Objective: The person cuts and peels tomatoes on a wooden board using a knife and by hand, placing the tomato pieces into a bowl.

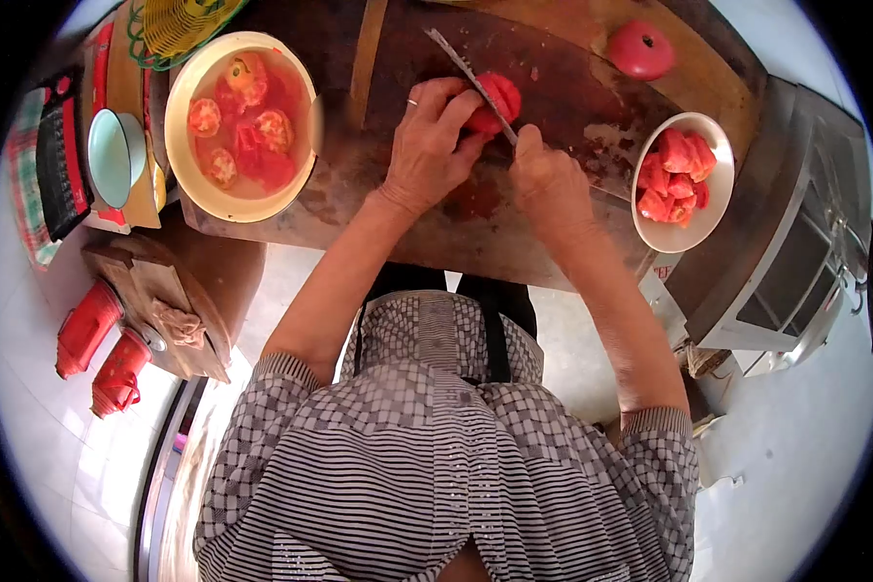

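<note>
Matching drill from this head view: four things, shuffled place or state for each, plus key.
Things
1. knife
2. whole tomato
3. white bowl
4. cream basin

Place or state
A. holds reddish liquid
B. gripped by the right hand
C. holds cut red chunks, right side of table
D. lies uncut near the table's far edge

Pairs: 1-B, 2-D, 3-C, 4-A
</note>
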Demonstrator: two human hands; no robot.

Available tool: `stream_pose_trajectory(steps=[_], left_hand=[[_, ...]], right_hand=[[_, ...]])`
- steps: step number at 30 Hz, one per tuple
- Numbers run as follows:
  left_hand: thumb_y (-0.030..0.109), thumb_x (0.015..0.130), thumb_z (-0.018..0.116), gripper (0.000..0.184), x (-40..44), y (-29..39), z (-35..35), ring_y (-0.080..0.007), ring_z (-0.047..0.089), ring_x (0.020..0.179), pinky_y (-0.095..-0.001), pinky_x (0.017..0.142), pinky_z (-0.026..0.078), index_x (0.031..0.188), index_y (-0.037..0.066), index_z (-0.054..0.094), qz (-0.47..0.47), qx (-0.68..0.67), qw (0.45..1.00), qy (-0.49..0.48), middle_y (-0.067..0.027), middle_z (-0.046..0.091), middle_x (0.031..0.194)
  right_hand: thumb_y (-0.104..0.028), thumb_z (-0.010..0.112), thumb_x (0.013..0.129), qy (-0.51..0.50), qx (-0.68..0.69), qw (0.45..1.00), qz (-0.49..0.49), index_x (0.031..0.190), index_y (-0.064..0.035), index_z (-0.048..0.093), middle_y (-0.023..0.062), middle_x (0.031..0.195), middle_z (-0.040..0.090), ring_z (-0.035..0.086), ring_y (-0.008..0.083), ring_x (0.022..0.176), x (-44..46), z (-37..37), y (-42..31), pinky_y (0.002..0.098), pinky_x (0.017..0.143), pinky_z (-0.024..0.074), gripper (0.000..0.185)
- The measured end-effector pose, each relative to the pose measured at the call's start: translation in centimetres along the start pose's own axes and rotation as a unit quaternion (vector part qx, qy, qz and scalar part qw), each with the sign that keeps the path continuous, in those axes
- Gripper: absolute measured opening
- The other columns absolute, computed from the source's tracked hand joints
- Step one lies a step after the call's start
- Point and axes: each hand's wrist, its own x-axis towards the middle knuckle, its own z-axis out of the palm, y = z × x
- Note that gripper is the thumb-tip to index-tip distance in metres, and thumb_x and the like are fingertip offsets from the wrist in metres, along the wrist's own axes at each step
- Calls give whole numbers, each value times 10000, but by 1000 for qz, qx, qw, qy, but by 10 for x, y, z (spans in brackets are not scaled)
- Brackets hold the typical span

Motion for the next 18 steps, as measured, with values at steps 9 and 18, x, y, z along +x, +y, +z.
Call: stream_pose_trajectory(steps=[9,18], left_hand=[[15,626,732,517,-3,-11,3,-365,509,978,-424,826,454,1107,90,559,-18,28,999,-8,-153,513,1098],[40,680,757,486,-7,-21,6,-330,570,944,-372,782,521,1108,41,528,-25,12,999,34,-160,518,1108]], right_hand=[[-69,522,831,33,-8,999,-22,882,-13,447,231,770,637,648,419,727,14,16,-2,497,630,529,107],[-79,531,867,143,54,986,-70,864,-38,406,221,613,574,591,435,614,-4,-4,-6,519,539,461,131]])
